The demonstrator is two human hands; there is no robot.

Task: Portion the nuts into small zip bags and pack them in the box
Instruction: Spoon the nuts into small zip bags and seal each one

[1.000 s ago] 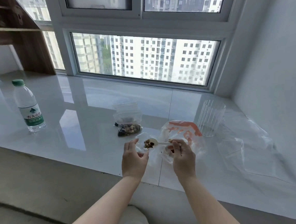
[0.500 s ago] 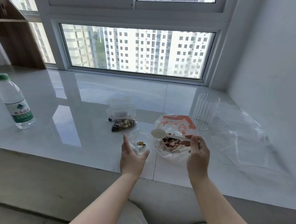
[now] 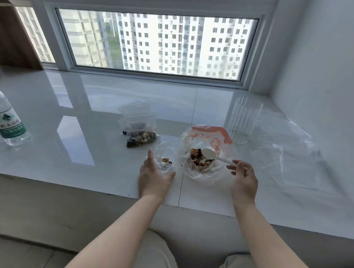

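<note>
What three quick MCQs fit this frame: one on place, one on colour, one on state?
1. The spoon's bowl is over: A) the big bag of nuts B) the glass C) the bottle
2. The bottle's label is: A) red B) green C) yellow
3. The small zip bag at the left hand is: A) sealed full B) open, a few nuts in C) empty

A: the bowl sits above the nuts.
B: a green band wraps it.
B: its mouth gapes, with few nuts in it.

One water bottle (image 3: 4, 114), one clear cup (image 3: 244, 120), one white spoon (image 3: 211, 155), one large nut bag (image 3: 205, 152), three small zip bags: one filled (image 3: 140, 133), one empty behind it (image 3: 134, 107), one in left hand (image 3: 165, 159).
</note>
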